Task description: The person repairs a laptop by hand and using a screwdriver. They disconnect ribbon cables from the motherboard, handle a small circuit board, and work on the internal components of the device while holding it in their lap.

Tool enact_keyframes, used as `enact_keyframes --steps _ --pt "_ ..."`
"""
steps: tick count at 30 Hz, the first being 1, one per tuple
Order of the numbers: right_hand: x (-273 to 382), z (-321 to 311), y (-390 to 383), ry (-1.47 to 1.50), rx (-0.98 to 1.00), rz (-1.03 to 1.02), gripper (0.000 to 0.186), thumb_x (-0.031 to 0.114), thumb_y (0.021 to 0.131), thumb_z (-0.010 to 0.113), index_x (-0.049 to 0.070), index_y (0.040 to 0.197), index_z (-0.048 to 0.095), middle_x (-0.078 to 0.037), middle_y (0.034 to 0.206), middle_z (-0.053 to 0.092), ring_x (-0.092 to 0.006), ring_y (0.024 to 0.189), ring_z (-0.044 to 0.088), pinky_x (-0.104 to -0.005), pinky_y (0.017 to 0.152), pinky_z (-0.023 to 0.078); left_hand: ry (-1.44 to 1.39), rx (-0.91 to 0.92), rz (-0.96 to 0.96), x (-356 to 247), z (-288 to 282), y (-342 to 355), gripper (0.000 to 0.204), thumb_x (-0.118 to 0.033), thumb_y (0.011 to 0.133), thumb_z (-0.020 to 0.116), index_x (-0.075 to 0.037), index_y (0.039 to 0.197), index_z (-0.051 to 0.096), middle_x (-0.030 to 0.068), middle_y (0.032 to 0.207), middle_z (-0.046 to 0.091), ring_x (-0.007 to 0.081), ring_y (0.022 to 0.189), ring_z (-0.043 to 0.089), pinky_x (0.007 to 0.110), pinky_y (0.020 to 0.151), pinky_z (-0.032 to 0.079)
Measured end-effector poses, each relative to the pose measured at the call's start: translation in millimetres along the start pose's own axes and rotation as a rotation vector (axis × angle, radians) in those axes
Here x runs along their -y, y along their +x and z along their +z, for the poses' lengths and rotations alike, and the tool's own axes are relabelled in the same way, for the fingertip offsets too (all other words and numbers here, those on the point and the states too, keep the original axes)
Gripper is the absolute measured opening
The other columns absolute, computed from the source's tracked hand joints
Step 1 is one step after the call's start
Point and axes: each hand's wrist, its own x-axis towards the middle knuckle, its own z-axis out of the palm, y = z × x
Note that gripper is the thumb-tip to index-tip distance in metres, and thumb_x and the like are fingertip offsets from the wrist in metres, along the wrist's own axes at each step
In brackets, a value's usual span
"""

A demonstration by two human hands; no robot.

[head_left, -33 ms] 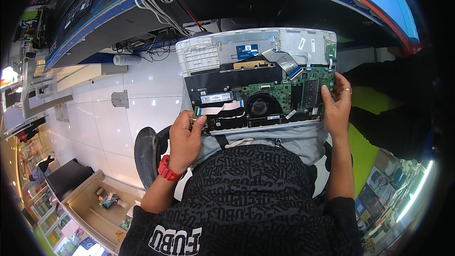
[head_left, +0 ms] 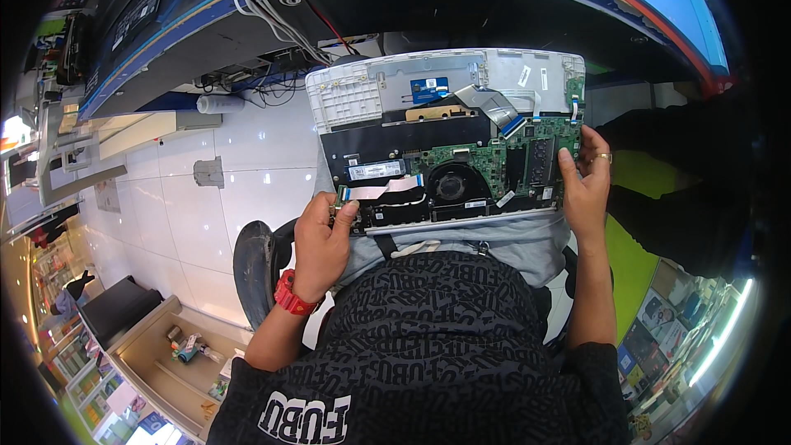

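Observation:
An opened laptop base (head_left: 387, 140) lies across my lap, its pale inner frame at the far side and its black and green internals exposed. It has a green circuit board (head_left: 515, 132), a round black fan (head_left: 449, 185), a slim storage module (head_left: 375, 168), a loose folded grey ribbon cable (head_left: 486, 105) and a pink-white ribbon cable (head_left: 386, 188). My left hand (head_left: 321, 243) grips the near left corner, thumb beside the pink-white cable's end. My right hand (head_left: 585, 189) grips the right edge, thumb on top near the board, a ring on one finger.
A blue-edged bench (head_left: 185, 41) with hanging cables (head_left: 276, 12) runs ahead; a blue mat (head_left: 659, 4) lies on it at right. An open drawer (head_left: 165, 346) is at lower left. A black seat edge (head_left: 255, 268) shows beside me. Dark cloth (head_left: 676, 173) hangs at right.

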Motion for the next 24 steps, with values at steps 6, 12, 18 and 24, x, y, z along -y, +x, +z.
enact_keyframes --steps 6,12,18,24 --pt "-11.8 -5.4 9.4 0.191 -0.047 0.046 0.035 0.013 0.109 0.059 -0.004 0.14 0.053 -0.013 0.125 0.065 -0.0157 0.115 0.063 -0.0303 0.1 0.049 -0.011 -0.001 -0.003 1.0 0.3 -0.4 0.032 -0.026 0.105 0.068 0.004 0.096 0.061 0.0138 0.077 0.058 0.0235 0.068 0.053 0.037 0.064 0.044" --pt "-18.5 -18.8 16.3 0.449 0.028 0.313 0.031 0.017 0.112 0.053 -0.004 0.135 0.056 -0.008 0.115 0.067 -0.0087 0.098 0.062 -0.0261 0.09 0.05 0.009 -0.001 -0.005 0.5 -0.5 0.4 0.032 -0.025 0.105 0.068 0.005 0.096 0.06 0.0143 0.075 0.057 0.0238 0.067 0.052 0.039 0.063 0.043" --pt "-14.2 -10.7 15.7 0.536 0.03 0.342 0.029 0.014 0.112 0.052 -0.005 0.133 0.056 -0.009 0.117 0.068 -0.0102 0.101 0.063 -0.0265 0.093 0.05 -0.006 -0.015 -0.002 1.9 1.0 0.7 0.031 -0.024 0.104 0.069 0.005 0.097 0.061 0.014 0.074 0.056 0.0225 0.067 0.049 0.038 0.063 0.043" --pt "-17.6 -11.5 15.3 0.567 0.044 0.356 0.026 0.012 0.111 0.053 -0.005 0.13 0.057 -0.01 0.117 0.069 -0.0109 0.103 0.064 -0.0266 0.095 0.05 -0.08 0.01 -0.051 -3.7 -2.2 -0.6 0.027 -0.021 0.105 0.068 0.003 0.095 0.061 0.0085 0.074 0.056 0.0158 0.069 0.048 0.034 0.063 0.042"
